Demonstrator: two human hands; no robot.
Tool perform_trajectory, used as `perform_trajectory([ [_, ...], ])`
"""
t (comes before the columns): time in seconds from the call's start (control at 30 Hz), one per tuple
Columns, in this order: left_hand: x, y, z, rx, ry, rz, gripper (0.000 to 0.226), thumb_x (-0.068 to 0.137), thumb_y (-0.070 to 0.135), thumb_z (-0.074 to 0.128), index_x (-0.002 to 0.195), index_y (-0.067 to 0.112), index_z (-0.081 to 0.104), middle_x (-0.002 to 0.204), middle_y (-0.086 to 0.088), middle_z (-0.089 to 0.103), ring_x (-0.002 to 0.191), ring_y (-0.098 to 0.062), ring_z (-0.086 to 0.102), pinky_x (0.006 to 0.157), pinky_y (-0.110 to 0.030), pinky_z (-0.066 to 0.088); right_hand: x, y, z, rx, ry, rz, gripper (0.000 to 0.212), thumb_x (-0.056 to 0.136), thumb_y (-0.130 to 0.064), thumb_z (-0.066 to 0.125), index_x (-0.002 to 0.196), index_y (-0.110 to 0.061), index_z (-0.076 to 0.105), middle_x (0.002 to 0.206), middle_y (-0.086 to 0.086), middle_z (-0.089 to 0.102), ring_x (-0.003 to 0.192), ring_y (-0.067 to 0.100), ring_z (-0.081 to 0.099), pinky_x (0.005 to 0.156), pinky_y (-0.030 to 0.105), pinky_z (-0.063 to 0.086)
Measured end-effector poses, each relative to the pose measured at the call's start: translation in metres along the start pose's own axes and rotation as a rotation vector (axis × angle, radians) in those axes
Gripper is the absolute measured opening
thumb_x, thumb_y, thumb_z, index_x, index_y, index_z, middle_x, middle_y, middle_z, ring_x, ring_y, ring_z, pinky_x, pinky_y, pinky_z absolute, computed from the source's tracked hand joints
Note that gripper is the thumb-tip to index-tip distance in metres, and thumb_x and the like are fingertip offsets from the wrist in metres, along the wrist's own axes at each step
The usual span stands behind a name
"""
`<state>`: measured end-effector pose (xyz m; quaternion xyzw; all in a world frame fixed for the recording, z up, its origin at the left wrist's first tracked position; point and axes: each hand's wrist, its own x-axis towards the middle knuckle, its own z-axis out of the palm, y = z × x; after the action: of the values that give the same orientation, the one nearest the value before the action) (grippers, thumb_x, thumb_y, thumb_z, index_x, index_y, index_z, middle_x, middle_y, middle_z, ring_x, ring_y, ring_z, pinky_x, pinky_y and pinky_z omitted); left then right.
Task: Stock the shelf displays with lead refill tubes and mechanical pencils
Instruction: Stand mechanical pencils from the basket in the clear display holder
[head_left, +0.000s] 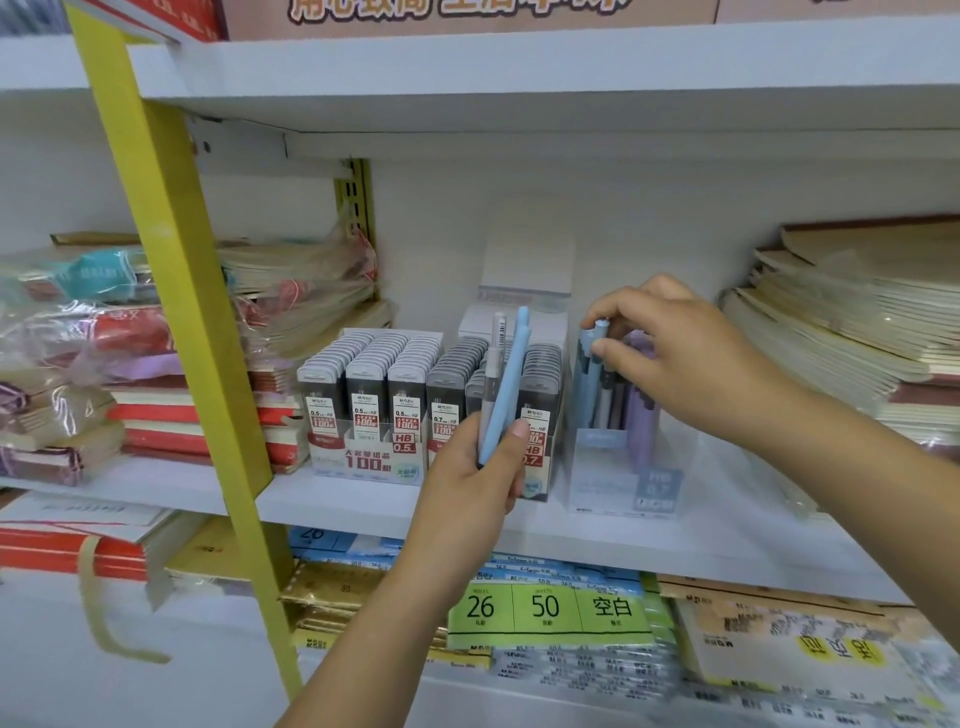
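pencil in play: blue mechanical pencil (589, 374), upright at the left end of the clear display box (613, 483), cap end up
right hand (691, 353): reaches in from the right, thumb and fingertips pinch the cap end of that blue pencil; other fingers curl over the box top
other pencils in box: lilac mechanical pencils (641, 415) on the right side, a few dark and pale ones between; all upright, packed close
clear display box place: on the white shelf (363, 506), near its front edge, right of middle; pale label on its front, print blurred
left hand (483, 467): comes up from below, in front of the shelf's front edge; fingers wrap two pencils, thumb pressed on the front
held pencils: light blue pencil (506, 384) and white pencil (497, 332) with barcode sticker, side by side, tilted slightly right, tops above the refill rows
lead refill tubes (363, 384): rows packed full in the refill display carton (374, 462), just left of the clear box; labels read 0.5 HB left, 0.7 HB right
refill carton place: toward the shelf's front edge, middle
behind: white box (524, 280) against the shelf's back wall
right end of shelf: stacked tan notebooks (857, 322)
left end: plastic-wrapped notebooks (78, 353), partly behind a yellow upright (176, 291)
below the shelf: green label pack (545, 608) marked 26, 50
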<state>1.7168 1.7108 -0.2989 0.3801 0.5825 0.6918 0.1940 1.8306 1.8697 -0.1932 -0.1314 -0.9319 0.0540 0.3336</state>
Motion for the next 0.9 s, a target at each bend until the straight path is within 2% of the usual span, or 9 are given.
perform_trajectory([
  [0.13, -0.001, 0.001, 0.0, -0.027, -0.017, -0.033, 0.021, 0.099, 0.039, 0.055, 0.08, 0.036, 0.062, 0.06, 0.009, 0.05, 0.046, -0.002, 0.04, 0.043, -0.013, 0.034, 0.001, 0.0, -0.001, 0.026, -0.019, 0.021, 0.02, 0.091, -0.023, 0.063, 0.109, -0.032, 0.061, 0.091, -0.016, 0.046, 0.084, -0.002, 0.052, 0.074, 0.003, 0.034],
  [0.23, -0.001, 0.003, 0.0, -0.037, -0.036, -0.047, 0.024, 0.1, 0.038, 0.055, 0.076, 0.04, 0.062, 0.061, 0.008, 0.05, 0.045, -0.002, 0.04, 0.043, -0.012, 0.034, 0.003, -0.001, 0.001, 0.077, 0.018, 0.033, 0.022, 0.09, -0.02, 0.065, 0.11, -0.025, 0.058, 0.086, -0.014, 0.053, 0.094, 0.008, 0.054, 0.086, 0.025, 0.043],
  [0.4, -0.001, 0.004, -0.001, -0.021, -0.04, -0.049, 0.021, 0.1, 0.039, 0.055, 0.08, 0.037, 0.062, 0.061, 0.008, 0.05, 0.046, -0.002, 0.04, 0.043, -0.012, 0.034, 0.006, 0.002, 0.005, 0.054, -0.017, 0.007, 0.019, 0.09, -0.021, 0.065, 0.104, -0.023, 0.052, 0.086, -0.012, 0.06, 0.096, 0.008, 0.052, 0.067, 0.01, 0.034],
  [0.47, -0.001, 0.004, -0.002, -0.014, -0.041, -0.046, 0.021, 0.1, 0.039, 0.055, 0.08, 0.035, 0.061, 0.061, 0.008, 0.05, 0.046, -0.002, 0.04, 0.044, -0.013, 0.034, 0.007, 0.005, 0.006, 0.045, -0.026, 0.009, 0.018, 0.088, -0.019, 0.066, 0.102, -0.026, 0.056, 0.09, -0.017, 0.052, 0.096, 0.006, 0.05, 0.068, 0.01, 0.033],
  [0.57, -0.001, 0.004, -0.002, -0.01, -0.04, -0.058, 0.02, 0.099, 0.039, 0.055, 0.082, 0.032, 0.061, 0.061, 0.007, 0.05, 0.045, -0.002, 0.039, 0.043, -0.013, 0.034, 0.009, 0.01, 0.008, 0.0, 0.005, -0.006, 0.021, 0.083, -0.017, 0.07, 0.096, -0.031, 0.063, 0.09, -0.023, 0.042, 0.101, 0.008, 0.035, 0.077, 0.019, 0.026],
  [0.7, -0.003, 0.007, -0.001, -0.076, -0.064, -0.109, 0.019, 0.099, 0.039, 0.057, 0.082, 0.035, 0.064, 0.062, 0.006, 0.052, 0.045, -0.005, 0.038, 0.042, -0.016, 0.032, 0.01, 0.012, 0.011, 0.052, -0.052, 0.091, 0.024, 0.083, -0.019, 0.071, 0.091, -0.04, 0.064, 0.092, -0.012, 0.044, 0.102, 0.009, 0.031, 0.077, 0.02, 0.022],
  [0.77, -0.004, 0.01, 0.0, -0.113, -0.087, -0.129, 0.022, 0.098, 0.04, 0.058, 0.078, 0.039, 0.066, 0.062, 0.006, 0.054, 0.045, -0.006, 0.038, 0.043, -0.017, 0.032, 0.009, 0.012, 0.01, 0.028, -0.041, 0.109, 0.021, 0.085, -0.022, 0.069, 0.097, -0.039, 0.067, 0.1, -0.008, 0.049, 0.109, 0.013, 0.032, 0.081, 0.018, 0.022],
  [0.83, -0.004, 0.013, 0.001, -0.133, -0.113, -0.135, 0.022, 0.098, 0.041, 0.058, 0.078, 0.04, 0.067, 0.063, 0.007, 0.057, 0.046, -0.007, 0.041, 0.043, -0.016, 0.033, 0.003, 0.009, 0.008, -0.008, 0.066, 0.077, 0.021, 0.089, -0.028, 0.064, 0.109, -0.033, 0.068, 0.106, -0.007, 0.053, 0.114, 0.013, 0.036, 0.088, 0.019, 0.023],
  [0.9, -0.004, 0.015, 0.002, -0.137, -0.142, -0.132, 0.02, 0.098, 0.042, 0.059, 0.082, 0.039, 0.07, 0.064, 0.007, 0.059, 0.047, -0.007, 0.043, 0.044, -0.015, 0.034, -0.005, -0.002, 0.006, 0.142, 0.178, 0.075, 0.027, 0.092, -0.032, 0.058, 0.118, -0.034, 0.064, 0.103, -0.012, 0.059, 0.104, 0.001, 0.046, 0.085, 0.02, 0.031],
])
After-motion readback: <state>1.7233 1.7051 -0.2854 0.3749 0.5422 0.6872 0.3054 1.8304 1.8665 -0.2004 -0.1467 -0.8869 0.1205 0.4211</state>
